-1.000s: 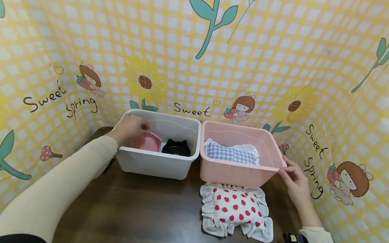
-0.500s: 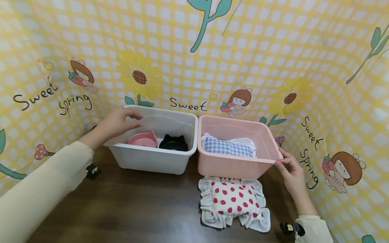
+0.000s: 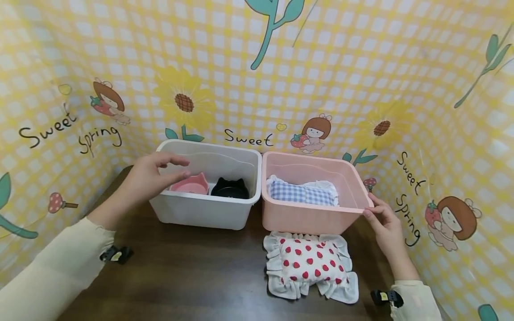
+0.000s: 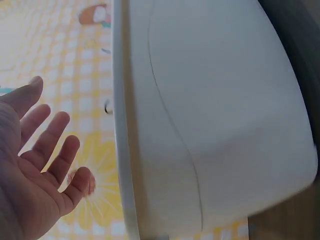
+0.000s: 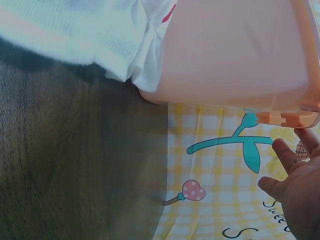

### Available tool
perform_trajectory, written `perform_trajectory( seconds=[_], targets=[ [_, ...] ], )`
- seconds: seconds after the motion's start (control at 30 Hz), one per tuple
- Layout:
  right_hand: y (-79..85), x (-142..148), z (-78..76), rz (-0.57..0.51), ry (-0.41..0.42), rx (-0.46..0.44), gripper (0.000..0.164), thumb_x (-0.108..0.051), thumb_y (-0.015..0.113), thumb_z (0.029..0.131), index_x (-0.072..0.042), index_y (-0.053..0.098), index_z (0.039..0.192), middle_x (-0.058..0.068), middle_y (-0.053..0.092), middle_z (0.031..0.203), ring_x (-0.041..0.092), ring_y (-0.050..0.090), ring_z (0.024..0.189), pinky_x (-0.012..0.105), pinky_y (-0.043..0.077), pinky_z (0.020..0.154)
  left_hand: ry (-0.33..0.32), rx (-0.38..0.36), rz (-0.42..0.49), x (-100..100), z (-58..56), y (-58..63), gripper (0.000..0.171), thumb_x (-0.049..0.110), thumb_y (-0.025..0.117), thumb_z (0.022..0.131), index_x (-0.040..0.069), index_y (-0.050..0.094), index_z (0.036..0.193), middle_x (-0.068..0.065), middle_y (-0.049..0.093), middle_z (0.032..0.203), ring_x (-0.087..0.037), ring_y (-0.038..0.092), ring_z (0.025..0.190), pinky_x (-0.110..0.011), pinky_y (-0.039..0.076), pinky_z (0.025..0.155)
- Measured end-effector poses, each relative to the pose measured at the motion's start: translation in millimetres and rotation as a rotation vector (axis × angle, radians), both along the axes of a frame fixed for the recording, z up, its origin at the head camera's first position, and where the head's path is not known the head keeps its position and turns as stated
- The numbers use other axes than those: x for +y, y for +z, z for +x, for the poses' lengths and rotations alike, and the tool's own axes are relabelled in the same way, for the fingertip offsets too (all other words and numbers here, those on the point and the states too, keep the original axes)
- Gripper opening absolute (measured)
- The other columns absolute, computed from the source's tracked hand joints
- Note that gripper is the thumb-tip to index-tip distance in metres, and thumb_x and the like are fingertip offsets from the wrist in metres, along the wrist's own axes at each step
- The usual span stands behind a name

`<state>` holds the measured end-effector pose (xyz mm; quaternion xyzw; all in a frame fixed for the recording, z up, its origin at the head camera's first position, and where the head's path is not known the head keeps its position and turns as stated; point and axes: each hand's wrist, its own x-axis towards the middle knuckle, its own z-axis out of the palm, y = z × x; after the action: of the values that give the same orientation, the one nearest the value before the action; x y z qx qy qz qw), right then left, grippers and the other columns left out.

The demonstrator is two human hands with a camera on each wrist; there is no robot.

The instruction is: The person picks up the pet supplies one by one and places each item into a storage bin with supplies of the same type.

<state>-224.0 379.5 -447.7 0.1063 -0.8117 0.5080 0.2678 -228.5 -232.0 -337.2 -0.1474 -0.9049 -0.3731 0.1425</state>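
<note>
head view: two open-topped plastic bins stand side by side on a dark wood-grain surface [image 3: 188, 276], the white bin [image 3: 202, 214] at the left and the pink bin [image 3: 309, 218] at the right, their neighbouring rims close together. the left hand [image 3: 149, 176] hovers by the left end of the white bin, its grip spread, thumb well apart from the loosely bent fingers; the left wrist view shows a gap between those fingers and the bin's rim. inside the white bin, a pink cat-eared bowl [image 3: 193, 183] sits nearer to this hand, and a black cat-eared bowl [image 3: 230, 189] with small pale marks is just to its right. the right hand [image 3: 385, 223] holds the near right corner of the pink bin, its grip pinching the rim between thumb and fingers. within that bin lies a blue-and-white gingham pillow [image 3: 303, 194] with white frilled edges. a second frilled pillow, the strawberry-print pillow [image 3: 312, 263], lies flat on the surface just in front of the pink bin, red berries on white cloth. both arms wear cream sleeves [image 3: 76, 254], with black straps [image 3: 116, 254] at the wrists. behind and to both sides rises a yellow-and-white checked cloth [image 3: 245, 98] printed with sunflowers, girls carrying strawberries and the words "sweet" and "spring".
</note>
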Motion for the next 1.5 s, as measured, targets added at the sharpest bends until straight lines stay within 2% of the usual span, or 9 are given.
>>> perform_trajectory(
  seconds=[0.13, 0.33, 0.47, 0.57, 0.8, 0.97, 1.1, 1.23, 1.5],
  targets=[
    [0.3, -1.8, -4.2, 0.011, 0.005, -0.016, 0.007, 0.009, 0.066, 0.094, 0.011, 0.064, 0.100, 0.026, 0.054, 0.146, 0.002, 0.054, 0.131, 0.009, 0.039, 0.103, -0.101, 0.087, -0.017, 11.5, 11.7, -5.3, 0.032, 0.033, 0.082, 0.088, 0.023, 0.076, 0.117, 0.001, 0.074, 0.118, -0.019, 0.060, 0.117, -0.047, 0.047, 0.099],
    [0.5, -5.1, -6.4, -0.002, -0.001, -0.011, 0.007, 0.008, 0.067, 0.093, 0.010, 0.065, 0.100, 0.022, 0.057, 0.146, 0.001, 0.054, 0.130, 0.009, 0.041, 0.100, -0.202, 0.200, 0.030, 29.9, 30.2, -11.9, 0.035, 0.020, 0.087, 0.083, 0.022, 0.077, 0.117, -0.001, 0.073, 0.119, -0.015, 0.060, 0.113, -0.016, 0.045, 0.089],
    [-2.9, -12.2, -11.7, -0.054, 0.051, -0.002, 0.008, 0.006, 0.067, 0.094, 0.011, 0.064, 0.100, 0.019, 0.057, 0.147, 0.005, 0.054, 0.132, 0.011, 0.041, 0.103, -0.280, 0.258, 0.076, 43.4, 47.1, -25.2, 0.038, 0.011, 0.090, 0.078, 0.020, 0.077, 0.112, 0.001, 0.075, 0.113, -0.014, 0.062, 0.112, -0.013, 0.041, 0.098],
    [-0.6, -16.3, -11.7, -0.079, 0.066, 0.010, 0.007, 0.006, 0.067, 0.094, 0.010, 0.064, 0.098, 0.019, 0.057, 0.147, 0.006, 0.054, 0.133, 0.012, 0.041, 0.104, -0.338, 0.259, 0.069, 60.5, 59.9, -40.5, 0.040, 0.014, 0.091, 0.078, 0.022, 0.075, 0.114, 0.008, 0.073, 0.111, -0.012, 0.063, 0.109, -0.016, 0.043, 0.098],
    [-1.8, -8.2, -11.9, -0.067, 0.040, 0.000, 0.007, 0.006, 0.067, 0.094, 0.010, 0.064, 0.099, 0.020, 0.057, 0.147, 0.008, 0.054, 0.135, 0.012, 0.040, 0.104, -0.360, 0.137, 0.068, 103.6, 72.5, -74.5, 0.038, 0.034, 0.088, 0.081, 0.033, 0.073, 0.116, 0.017, 0.069, 0.112, -0.004, 0.061, 0.109, -0.026, 0.050, 0.095],
    [10.6, -14.6, 2.0, -0.037, -0.012, -0.046, 0.010, 0.002, 0.068, 0.096, 0.010, 0.064, 0.101, 0.019, 0.057, 0.147, 0.008, 0.054, 0.135, 0.010, 0.039, 0.103, -0.354, 0.079, 0.060, 131.4, 76.5, -93.6, 0.037, 0.038, 0.087, 0.081, 0.033, 0.073, 0.115, 0.022, 0.068, 0.112, -0.004, 0.060, 0.109, -0.032, 0.052, 0.095],
    [17.2, -18.0, 10.2, -0.021, -0.006, -0.047, 0.013, 0.001, 0.067, 0.097, 0.012, 0.063, 0.102, 0.022, 0.055, 0.147, 0.010, 0.054, 0.135, 0.009, 0.039, 0.102, -0.347, 0.035, 0.041, 151.7, 79.5, -109.0, 0.038, 0.044, 0.085, 0.082, 0.032, 0.073, 0.117, 0.021, 0.068, 0.113, -0.005, 0.060, 0.109, -0.035, 0.052, 0.096],
    [10.1, -11.2, 6.4, -0.027, -0.021, -0.057, 0.013, 0.001, 0.067, 0.096, 0.012, 0.063, 0.102, 0.020, 0.055, 0.148, 0.010, 0.053, 0.136, 0.009, 0.040, 0.102, -0.345, -0.046, 0.028, 171.8, 81.0, -124.0, 0.040, 0.049, 0.083, 0.083, 0.031, 0.073, 0.117, 0.022, 0.068, 0.114, -0.004, 0.057, 0.109, -0.035, 0.051, 0.096],
    [-3.8, 1.6, -1.3, -0.051, -0.005, -0.025, 0.010, 0.001, 0.068, 0.096, 0.009, 0.065, 0.101, 0.016, 0.057, 0.148, 0.005, 0.053, 0.135, 0.010, 0.040, 0.103, -0.418, -0.178, -0.046, 206.8, 82.2, -148.1, 0.051, 0.053, 0.081, 0.084, 0.026, 0.072, 0.126, 0.013, 0.069, 0.121, -0.009, 0.054, 0.113, -0.041, 0.047, 0.100]
  ],
)
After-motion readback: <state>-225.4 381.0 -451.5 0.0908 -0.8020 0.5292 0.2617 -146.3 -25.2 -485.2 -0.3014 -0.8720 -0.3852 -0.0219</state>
